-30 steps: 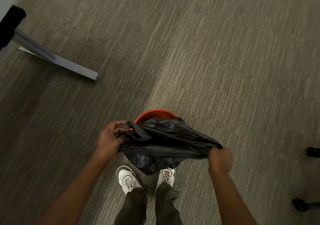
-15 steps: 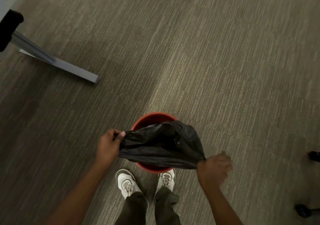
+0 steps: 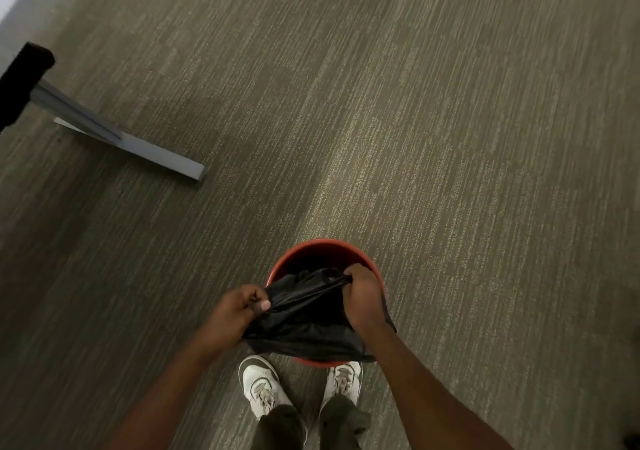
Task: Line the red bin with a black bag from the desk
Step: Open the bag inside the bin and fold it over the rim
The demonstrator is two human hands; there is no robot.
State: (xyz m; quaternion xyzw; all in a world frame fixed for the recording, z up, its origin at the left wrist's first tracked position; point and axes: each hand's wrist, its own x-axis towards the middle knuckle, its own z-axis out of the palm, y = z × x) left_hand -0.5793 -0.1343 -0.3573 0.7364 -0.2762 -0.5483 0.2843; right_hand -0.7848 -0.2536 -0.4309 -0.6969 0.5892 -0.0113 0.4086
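Note:
A round red bin (image 3: 323,247) stands on the carpet just ahead of my feet. A black bag (image 3: 304,325) hangs bunched over its near half, hiding the near rim. My left hand (image 3: 239,311) grips the bag's edge at the bin's left side. Over the bin's opening my right hand (image 3: 362,297) is closed on the bag's top edge, and a taut fold of plastic runs between the two hands. The far part of the bin's inside shows dark and uncovered.
A grey metal desk foot (image 3: 138,146) lies on the carpet at the left, with a black desk corner (image 3: 20,79) above it. My two white shoes (image 3: 259,385) stand right behind the bin. Grey-green carpet stretches ahead and to the right.
My right hand has moved from the bin's right side inward, over the opening, still gripping the bag. The bag has bunched together and sunk lower over the bin. My left hand stayed at the left rim.

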